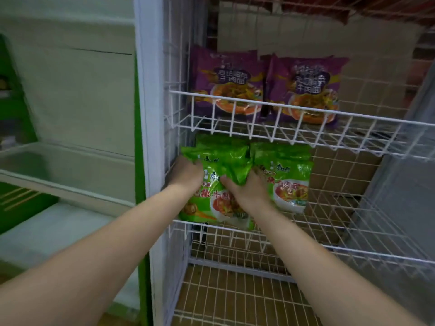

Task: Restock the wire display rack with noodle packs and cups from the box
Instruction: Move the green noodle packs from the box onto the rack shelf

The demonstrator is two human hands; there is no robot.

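seating green packs on wire rack [270, 105] middle shelf: front green pack [207, 203] upright, long axis 12-to-6, dead ahead at 12. left hand [186, 171] clasps its upper-left corner; right hand [247, 189], equally near, grips its right side.

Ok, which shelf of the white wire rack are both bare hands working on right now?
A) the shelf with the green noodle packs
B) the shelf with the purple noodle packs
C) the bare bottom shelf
A: the left hand and right hand both grip the green noodle packs on the white wire rack, one shelf below the purple noodle packs.
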